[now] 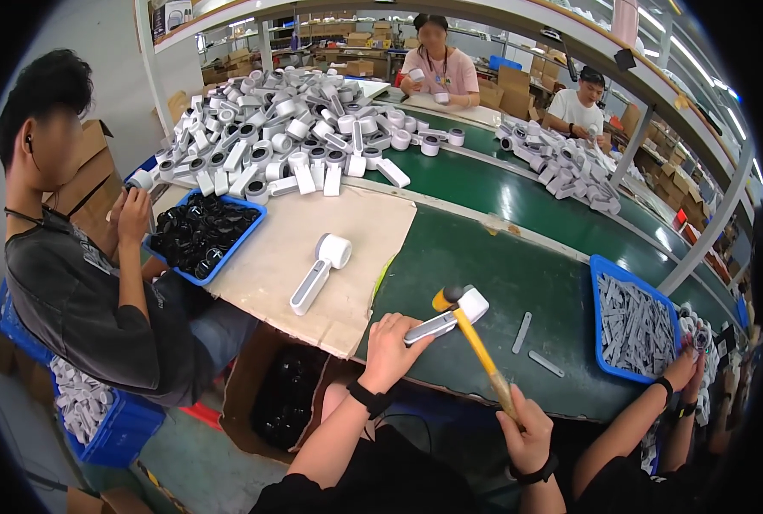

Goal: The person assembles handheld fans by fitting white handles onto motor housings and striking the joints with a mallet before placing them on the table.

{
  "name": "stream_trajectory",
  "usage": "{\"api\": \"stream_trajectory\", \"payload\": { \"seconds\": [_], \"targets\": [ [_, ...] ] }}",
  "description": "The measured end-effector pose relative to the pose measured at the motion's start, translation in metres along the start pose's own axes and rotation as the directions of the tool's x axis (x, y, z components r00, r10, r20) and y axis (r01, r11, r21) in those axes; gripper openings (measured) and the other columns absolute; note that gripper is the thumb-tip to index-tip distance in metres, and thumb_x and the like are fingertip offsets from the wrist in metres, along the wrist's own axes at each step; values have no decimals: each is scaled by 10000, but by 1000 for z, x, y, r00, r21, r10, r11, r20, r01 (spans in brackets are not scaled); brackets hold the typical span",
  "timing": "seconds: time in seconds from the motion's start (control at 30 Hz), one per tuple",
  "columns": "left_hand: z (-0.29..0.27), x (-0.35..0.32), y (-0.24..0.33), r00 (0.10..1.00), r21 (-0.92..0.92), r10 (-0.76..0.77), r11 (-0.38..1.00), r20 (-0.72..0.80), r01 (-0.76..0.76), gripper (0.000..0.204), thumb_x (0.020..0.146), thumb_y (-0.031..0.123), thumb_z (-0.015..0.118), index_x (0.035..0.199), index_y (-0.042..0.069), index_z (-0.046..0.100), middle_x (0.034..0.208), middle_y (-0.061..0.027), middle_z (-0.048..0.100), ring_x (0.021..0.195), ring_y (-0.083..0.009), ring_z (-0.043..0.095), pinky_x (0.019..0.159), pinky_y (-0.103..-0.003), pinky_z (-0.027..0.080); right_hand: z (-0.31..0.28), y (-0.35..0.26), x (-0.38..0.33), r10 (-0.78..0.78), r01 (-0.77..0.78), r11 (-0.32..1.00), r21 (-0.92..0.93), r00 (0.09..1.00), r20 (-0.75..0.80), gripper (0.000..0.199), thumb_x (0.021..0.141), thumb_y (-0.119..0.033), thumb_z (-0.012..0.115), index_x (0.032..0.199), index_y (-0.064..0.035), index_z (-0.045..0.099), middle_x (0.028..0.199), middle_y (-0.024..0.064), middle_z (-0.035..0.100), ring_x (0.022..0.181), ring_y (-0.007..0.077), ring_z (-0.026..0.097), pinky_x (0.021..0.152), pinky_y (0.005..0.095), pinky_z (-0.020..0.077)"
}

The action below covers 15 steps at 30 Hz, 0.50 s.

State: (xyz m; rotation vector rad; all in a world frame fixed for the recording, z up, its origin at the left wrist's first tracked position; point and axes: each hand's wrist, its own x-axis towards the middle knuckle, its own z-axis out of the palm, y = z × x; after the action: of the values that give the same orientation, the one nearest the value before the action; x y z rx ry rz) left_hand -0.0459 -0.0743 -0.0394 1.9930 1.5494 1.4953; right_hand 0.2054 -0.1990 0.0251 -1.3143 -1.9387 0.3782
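Observation:
My left hand [390,349] is closed around the handle end of a white-and-grey handheld device [476,305] with a bulky head, lying on the green tabletop. My right hand [529,435] grips a hammer [477,344] by its long yellow handle. The yellow-and-black hammer head is over the device, and whether they touch I cannot tell. To the right lie two loose grey strips [523,332]. A second white-and-grey device [320,272] with a round head rests on the cardboard sheet [369,231] to the left.
A blue tray of grey strips [598,330] stands at right, beside a co-worker's hands [683,373]. Black round parts fill another blue tray [262,224], near a seated person [99,257]. Many devices [270,128] are heaped behind. Two people work beyond the green conveyor [501,188].

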Motion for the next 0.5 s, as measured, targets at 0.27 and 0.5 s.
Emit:
{"api": "stream_trajectory", "payload": {
  "seconds": [0.27, 0.5],
  "targets": [
    [6, -1, -3, 1000, -14, -22, 1000, 6, 22, 200, 740, 176, 806, 867, 74, 690, 813, -60, 611, 852, -274, 578, 775, -386, 395, 0, 7, -7, 34, -32, 999, -40, 997, 72, 491, 798, 23, 712, 1279, -4, 612, 771, 130, 594, 612, 266, 589, 565, 328, 463],
    [4, -5, -1, 999, -27, -29, 999, 16, 29, 214, 741, 197, 808, 877, 73, 698, 818, -59, 618, 856, -272, 581, 780, -392, 395, 7, 6, -11, -18, 19, 999, 28, 999, -46, 508, 803, 15, 712, 1297, -9, 598, 743, 122, 559, 604, 239, 559, 571, 315, 445]
  ]
}}
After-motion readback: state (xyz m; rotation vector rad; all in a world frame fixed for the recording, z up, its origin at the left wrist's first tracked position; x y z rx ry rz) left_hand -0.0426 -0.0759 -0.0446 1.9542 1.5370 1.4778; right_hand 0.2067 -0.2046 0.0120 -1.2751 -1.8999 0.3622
